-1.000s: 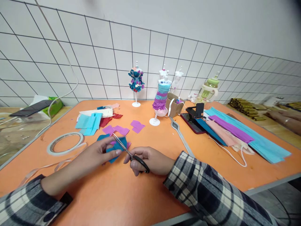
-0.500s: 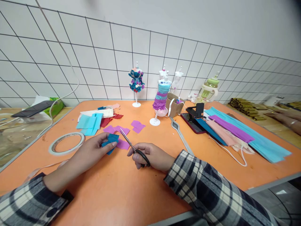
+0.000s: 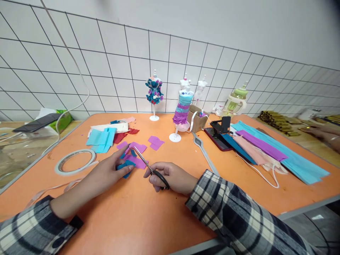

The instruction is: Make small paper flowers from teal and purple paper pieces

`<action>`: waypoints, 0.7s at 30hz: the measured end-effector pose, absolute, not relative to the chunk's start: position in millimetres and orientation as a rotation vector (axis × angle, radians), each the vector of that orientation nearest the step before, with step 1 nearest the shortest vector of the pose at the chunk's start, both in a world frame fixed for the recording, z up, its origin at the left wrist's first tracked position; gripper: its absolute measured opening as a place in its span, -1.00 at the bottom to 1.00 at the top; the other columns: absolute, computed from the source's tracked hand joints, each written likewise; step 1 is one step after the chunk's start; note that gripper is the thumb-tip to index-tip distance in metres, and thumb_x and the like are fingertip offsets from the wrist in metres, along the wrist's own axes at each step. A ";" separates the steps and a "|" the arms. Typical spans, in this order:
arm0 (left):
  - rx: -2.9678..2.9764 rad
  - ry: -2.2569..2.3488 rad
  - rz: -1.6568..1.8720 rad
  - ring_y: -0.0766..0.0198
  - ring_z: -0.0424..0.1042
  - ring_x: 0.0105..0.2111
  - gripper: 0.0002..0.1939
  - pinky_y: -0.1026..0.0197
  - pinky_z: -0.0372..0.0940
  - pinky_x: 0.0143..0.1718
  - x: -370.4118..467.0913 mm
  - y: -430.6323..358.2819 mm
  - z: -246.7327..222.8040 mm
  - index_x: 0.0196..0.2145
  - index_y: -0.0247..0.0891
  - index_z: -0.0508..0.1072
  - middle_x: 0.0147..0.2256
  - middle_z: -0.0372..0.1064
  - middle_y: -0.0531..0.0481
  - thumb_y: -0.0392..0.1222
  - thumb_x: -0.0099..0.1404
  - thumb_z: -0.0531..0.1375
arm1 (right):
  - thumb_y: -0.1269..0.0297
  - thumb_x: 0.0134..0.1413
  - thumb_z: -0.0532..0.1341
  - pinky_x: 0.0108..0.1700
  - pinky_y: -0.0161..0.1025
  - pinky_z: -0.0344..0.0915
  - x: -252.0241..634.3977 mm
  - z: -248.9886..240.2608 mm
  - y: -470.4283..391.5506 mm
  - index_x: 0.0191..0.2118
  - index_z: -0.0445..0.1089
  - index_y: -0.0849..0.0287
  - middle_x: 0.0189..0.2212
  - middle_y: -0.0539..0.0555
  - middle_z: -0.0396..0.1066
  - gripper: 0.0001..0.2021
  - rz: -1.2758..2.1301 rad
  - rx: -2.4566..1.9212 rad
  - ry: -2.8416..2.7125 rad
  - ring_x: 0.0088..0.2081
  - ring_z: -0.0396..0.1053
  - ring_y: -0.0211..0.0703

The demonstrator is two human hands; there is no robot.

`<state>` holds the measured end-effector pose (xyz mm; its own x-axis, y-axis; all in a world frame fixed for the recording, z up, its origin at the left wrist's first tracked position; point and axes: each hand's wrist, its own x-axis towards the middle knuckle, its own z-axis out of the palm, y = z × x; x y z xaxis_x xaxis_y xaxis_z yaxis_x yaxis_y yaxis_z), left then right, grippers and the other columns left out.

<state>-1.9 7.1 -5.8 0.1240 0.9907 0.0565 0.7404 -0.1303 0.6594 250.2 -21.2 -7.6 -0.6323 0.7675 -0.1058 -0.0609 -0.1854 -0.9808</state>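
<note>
My left hand (image 3: 111, 168) is over the left-middle of the table, thumb and index finger spread apart. Dark blue crepe paper pieces (image 3: 124, 170) lie beneath and between those fingers, the thumb resting on one. Under them are purple paper pieces (image 3: 139, 147). My right hand (image 3: 166, 176) grips black-handled scissors (image 3: 142, 157), whose blades look closed and point up-left across the purple paper. Another purple piece (image 3: 156, 142) lies a little farther back. Part of the blue paper is hidden by my left hand.
A tape roll (image 3: 57, 169) lies left, near light blue paper (image 3: 102, 140). Dressed mini mannequins (image 3: 183, 104), (image 3: 154, 92) stand at the back beside a small cardboard box (image 3: 198, 122). Right are a phone (image 3: 217, 139), coloured paper strips (image 3: 281, 152) and a bottle (image 3: 235, 102). Another person's hand (image 3: 322, 132) shows far right.
My left hand has spread its fingers, and the blue paper it pinched now lies lower, in separate pieces over the purple paper. The right hand and scissors have hardly moved.
</note>
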 end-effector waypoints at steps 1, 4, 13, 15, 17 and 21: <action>1.911 1.668 0.699 -0.03 0.54 -0.30 0.07 0.04 0.40 -0.23 -1.5 6.3 -4.8 0.44 -0.20 0.16 -0.32 0.57 -0.04 0.41 0.13 0.24 | -0.04 -0.08 0.48 -0.37 -0.31 0.16 250.0 -7.6 -21.2 -0.21 0.42 0.19 -0.56 -0.14 0.33 -0.54 1.876 -0.832 -1.507 -0.49 0.28 -0.34; 1.831 1.619 0.755 0.05 0.47 -0.36 0.09 0.11 0.33 -0.33 -0.3 4.2 -1.5 0.48 -0.19 0.04 -0.37 0.47 0.02 0.40 0.17 0.23 | -0.03 -0.09 0.49 -0.35 -0.31 0.18 249.2 -8.4 -20.9 -0.19 0.43 0.19 -0.56 -0.13 0.34 -0.53 1.868 -0.853 -1.501 -0.47 0.31 -0.32; 1.676 1.246 0.628 0.19 0.35 -0.43 -0.06 0.24 0.18 -0.47 26.5 -19.9 -7.1 0.41 -0.21 0.03 -0.41 0.40 0.07 0.19 0.23 0.28 | 0.08 -0.26 0.57 -0.41 -0.34 0.18 247.5 -13.8 -18.8 -0.06 0.44 0.19 -0.41 -0.04 0.46 -0.39 1.589 -1.002 -1.419 -0.47 0.27 -0.33; 1.712 1.215 0.608 0.20 0.35 -0.42 -0.14 0.22 0.22 -0.42 31.7 -26.1 -10.8 0.38 -0.19 0.04 -0.42 0.41 0.08 0.13 0.26 0.26 | 0.14 -0.22 0.56 -0.45 -0.36 0.13 246.6 -17.1 -20.3 -0.01 0.45 0.19 -0.37 -0.03 0.49 -0.40 1.538 -1.012 -1.481 -0.51 0.21 -0.37; 1.751 1.203 0.609 0.22 0.33 -0.44 -0.23 0.21 0.22 -0.41 34.0 -29.3 -13.4 0.34 -0.19 0.10 -0.44 0.38 0.11 0.09 0.28 0.24 | 0.20 -0.19 0.55 -0.47 -0.37 0.09 244.9 -20.6 -22.0 0.00 0.47 0.18 -0.37 -0.04 0.49 -0.43 1.506 -1.002 -1.550 -0.53 0.14 -0.41; 1.759 1.132 0.632 0.23 0.35 -0.45 -0.31 0.22 0.23 -0.40 33.7 -31.0 -13.2 0.28 -0.18 0.15 -0.46 0.37 0.13 0.05 0.29 0.23 | 0.26 -0.16 0.51 -0.45 -0.38 0.12 241.2 -24.0 -23.9 -0.02 0.46 0.17 -0.44 -0.10 0.43 -0.49 1.531 -0.934 -1.556 -0.53 0.16 -0.40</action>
